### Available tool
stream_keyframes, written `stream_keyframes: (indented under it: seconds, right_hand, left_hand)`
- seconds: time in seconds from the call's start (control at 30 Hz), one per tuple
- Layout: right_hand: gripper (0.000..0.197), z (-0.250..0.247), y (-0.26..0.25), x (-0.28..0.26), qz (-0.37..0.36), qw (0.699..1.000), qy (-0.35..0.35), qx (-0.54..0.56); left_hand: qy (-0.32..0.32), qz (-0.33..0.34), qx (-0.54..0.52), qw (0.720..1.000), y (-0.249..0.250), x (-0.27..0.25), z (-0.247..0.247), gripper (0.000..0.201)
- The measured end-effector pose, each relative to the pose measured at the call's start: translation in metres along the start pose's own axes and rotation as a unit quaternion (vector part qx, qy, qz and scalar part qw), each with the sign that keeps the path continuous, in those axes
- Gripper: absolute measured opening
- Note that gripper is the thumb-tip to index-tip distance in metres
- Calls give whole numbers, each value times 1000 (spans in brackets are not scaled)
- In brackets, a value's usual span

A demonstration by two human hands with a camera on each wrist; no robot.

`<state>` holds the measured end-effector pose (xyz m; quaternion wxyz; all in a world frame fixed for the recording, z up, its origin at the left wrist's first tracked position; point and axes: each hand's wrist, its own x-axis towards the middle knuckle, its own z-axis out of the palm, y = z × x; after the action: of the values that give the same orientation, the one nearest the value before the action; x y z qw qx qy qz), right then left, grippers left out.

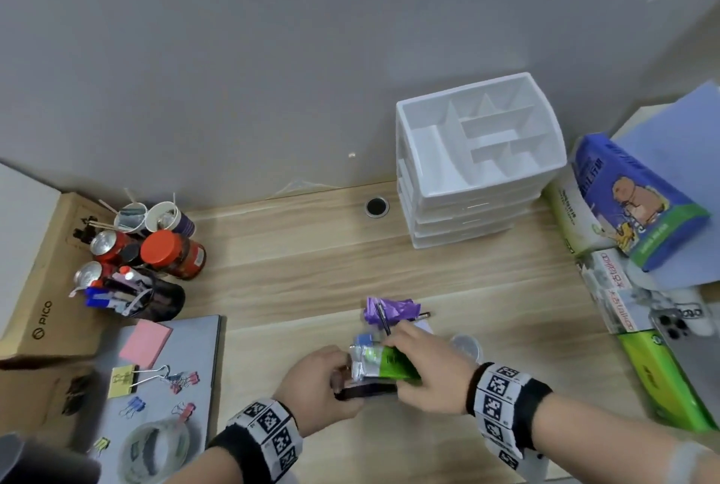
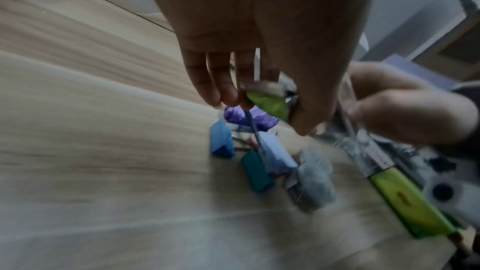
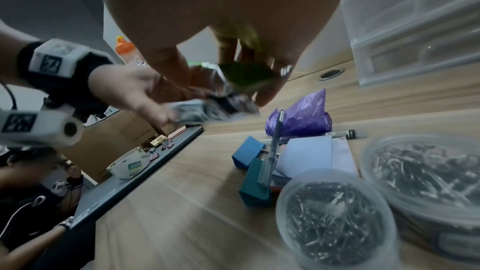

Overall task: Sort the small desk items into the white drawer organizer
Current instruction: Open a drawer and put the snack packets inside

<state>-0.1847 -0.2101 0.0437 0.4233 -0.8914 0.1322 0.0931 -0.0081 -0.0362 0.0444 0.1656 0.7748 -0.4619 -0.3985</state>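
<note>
Both hands, left and right, gripping a green foil packet above the counter, probably to clear it before filling the white drawer organizer.

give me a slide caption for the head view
Both hands hold a green packet before the white organizer.
</note>
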Motion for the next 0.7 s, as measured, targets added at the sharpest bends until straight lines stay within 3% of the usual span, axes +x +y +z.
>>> stream_keyframes:
  seconds: [0.07,0.17,0.27,0.37,0.43,0.5,0.57,0.63,0.7]
  right_hand:
    - [44,-3,-3,-3,-14,1000,-6,-5]
    - [31,-10,4,-10,35,999,-1,10]
    - [46,-22,13,-21,87,995,28,29]
    - [48,-38,36,-30,145,970,59,186]
    - [36,-53,57,-31,224,916,125,308]
    - [26,-73,76,-24,323,843,197,383]
    - [16,-91,103,-12,377,719,253,525]
    - [28,-104,123,4,368,584,276,669]
    - [29,-113,134,19,357,518,290,721]
  left_hand:
    - [8,2,-99,995,18,12,-5,26]
    - [-46,-7,-218,975,49,37,-8,21]
    - [-90,-7,-226,970,77,62,-4,35]
    - [-107,0,-199,974,112,86,-5,39]
    - [-52,16,-150,987,137,104,-16,49]
    - [65,56,-64,994,151,122,-34,57]
    - [188,126,25,974,163,140,-57,52]
    - [279,172,88,941,176,153,-82,54]
    - [314,184,147,920,183,166,-102,67]
